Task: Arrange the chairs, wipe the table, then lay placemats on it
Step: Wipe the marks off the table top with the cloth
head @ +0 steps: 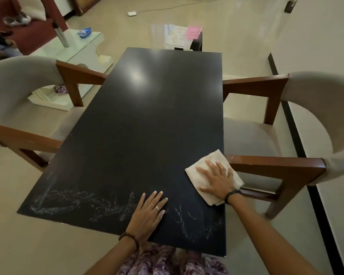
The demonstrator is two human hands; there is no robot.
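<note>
Right hand (216, 180) is pressing flat on the folded cream cloth (205, 171), fingers straight and spread, not curled round it. So the grip is a wide, open palm press, nothing pinched. Cloth is sitting at the near right edge of the black bench (147, 116), its right corner hanging just past the edge, just beside the wooden arm of the right chair (286, 135).

Left hand (149, 213) is lying flat on the bench near the near edge, fingers straight, holding nothing. Looks like it is bracing.

Step in hand: wiping. Chairs look done: the right chair and the left chair (28, 108) are both sitting tucked in, arms touching or just under the bench edges.

Wet streaks (77, 201) are showing across the near strip of the bench, from near left to near right. The middle and far parts are showing no streaks, so my read is those are not yet wiped.

Next move, as I judge it: sweep the cloth left and then far, keeping the palm flat, working in overlapping passes. Left hand needs to lift or shift so the cloth can pass under it.

Placemats are not on the bench. Some flat sheets (177, 35) under a pink box (194, 32) are lying on a small stand past the far end; cannot tell if those are the mats.
</note>
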